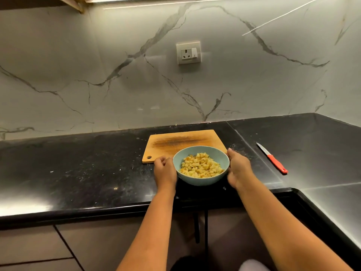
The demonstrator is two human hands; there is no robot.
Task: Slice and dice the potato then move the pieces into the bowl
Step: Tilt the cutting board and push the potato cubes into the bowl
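Observation:
A light blue bowl [201, 180] filled with diced potato pieces [201, 167] sits between my hands, in front of the wooden cutting board [181, 140], whose near edge it overlaps. My left hand [165, 170] is pressed against the bowl's left wall with its fingers curled. My right hand [238, 169] cups the bowl's right side, thumb up by the rim. The board's surface is bare apart from dark stains. A dark shadow lies under the bowl; I cannot tell whether it touches the counter.
A knife with a red handle [273, 159] lies on the black stone counter [88, 169] to the right of the board. The marble wall behind carries a socket [188, 53]. The counter's front edge runs just below my wrists and turns a corner at the right.

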